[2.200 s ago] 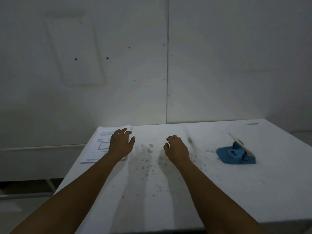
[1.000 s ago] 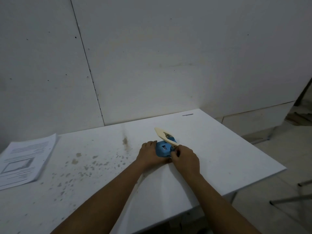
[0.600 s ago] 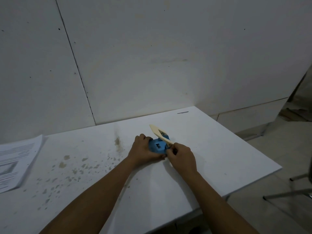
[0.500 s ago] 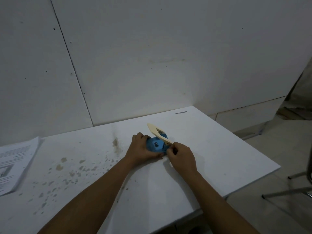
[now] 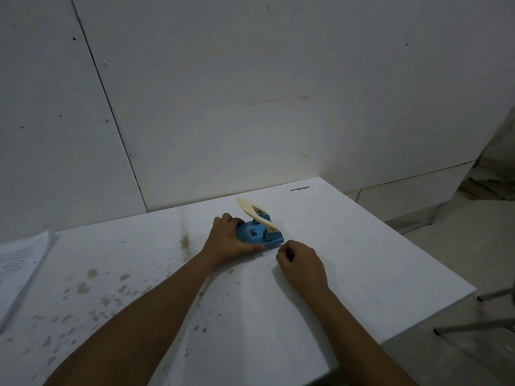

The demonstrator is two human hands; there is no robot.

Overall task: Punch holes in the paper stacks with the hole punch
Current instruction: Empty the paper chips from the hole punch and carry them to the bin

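Paper stack (image 5: 19,270) at far left table (image 5: 362,260) edge, well apart from both hands. Left hand (image 5: 227,240): fingers curled over far-left side of hole punch (image 5: 259,232), thumb along its near edge, gripping blue base. Cream lever raised, tilted up beyond fingertips. Right hand (image 5: 302,264): fingers curled into loose fist, just right of punch's near corner, not touching it; whether anything pinched, cannot tell.
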